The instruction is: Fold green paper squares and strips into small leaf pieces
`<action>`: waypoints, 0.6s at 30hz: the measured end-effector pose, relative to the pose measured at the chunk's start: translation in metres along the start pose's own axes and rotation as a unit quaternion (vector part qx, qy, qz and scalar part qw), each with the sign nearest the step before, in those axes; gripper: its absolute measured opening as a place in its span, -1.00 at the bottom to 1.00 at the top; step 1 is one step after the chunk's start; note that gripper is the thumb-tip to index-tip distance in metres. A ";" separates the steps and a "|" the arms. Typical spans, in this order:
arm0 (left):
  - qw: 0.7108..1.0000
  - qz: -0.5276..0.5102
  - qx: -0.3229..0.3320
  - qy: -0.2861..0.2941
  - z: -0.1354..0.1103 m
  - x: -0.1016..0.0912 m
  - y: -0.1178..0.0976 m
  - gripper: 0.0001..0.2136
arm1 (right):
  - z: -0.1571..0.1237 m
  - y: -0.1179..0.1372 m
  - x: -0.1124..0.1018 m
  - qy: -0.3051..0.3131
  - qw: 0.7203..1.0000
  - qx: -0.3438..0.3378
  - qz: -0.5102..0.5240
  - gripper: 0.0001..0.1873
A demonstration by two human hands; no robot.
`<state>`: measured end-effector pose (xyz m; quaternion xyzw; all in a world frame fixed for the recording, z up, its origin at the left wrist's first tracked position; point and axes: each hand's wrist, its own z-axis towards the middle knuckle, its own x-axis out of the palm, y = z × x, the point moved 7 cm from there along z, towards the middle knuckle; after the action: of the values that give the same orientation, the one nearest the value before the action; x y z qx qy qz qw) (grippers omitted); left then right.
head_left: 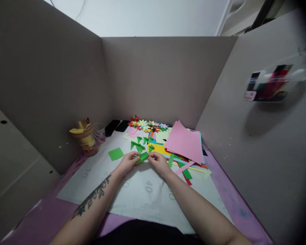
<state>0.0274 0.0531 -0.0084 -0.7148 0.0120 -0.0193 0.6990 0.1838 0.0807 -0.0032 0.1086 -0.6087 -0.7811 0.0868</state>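
A partly folded piece of green paper (142, 157) is held just above the white sheet, pinched between both hands. My left hand (129, 161) grips its left end, fingers closed. At the right end, the thumb and fingertips of my right hand (158, 161) are closed on it. Several small folded green paper pieces (140, 147) stand right behind my hands. To the left lies a flat green paper square (116, 154).
Folded paper stars (145, 126) cluster at the back. Pink sheets (182, 141) top a stack at right, with paper strips (185, 170) before it. A brown-yellow cup (85, 137) and dark phones (112, 127) sit at left. Grey partitions (168, 75) enclose the table.
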 end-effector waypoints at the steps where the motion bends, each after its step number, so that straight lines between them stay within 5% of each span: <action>1: 1.000 -0.006 -0.001 0.006 -0.001 0.001 -0.001 -0.66 | 0.000 -0.001 0.000 -0.005 1.000 0.005 0.023 -0.89; 8: 0.997 0.051 0.031 0.047 -0.006 0.012 -0.009 -0.69 | -0.003 0.001 -0.003 -0.054 0.996 0.020 0.075 -0.84; 14: 0.977 0.118 0.175 -0.017 -0.017 0.007 -0.034 -0.72 | -0.007 0.006 -0.009 -0.094 0.994 0.011 0.050 -0.85; 18: 0.956 0.215 0.198 -0.012 -0.021 0.011 -0.039 -0.82 | -0.006 0.006 -0.011 -0.110 0.992 0.000 0.059 -0.84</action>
<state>0.0366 0.0325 0.0307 -0.5431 0.1529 0.1379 0.8140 0.1960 0.0760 0.0018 -0.0139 -0.6201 -0.7817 0.0650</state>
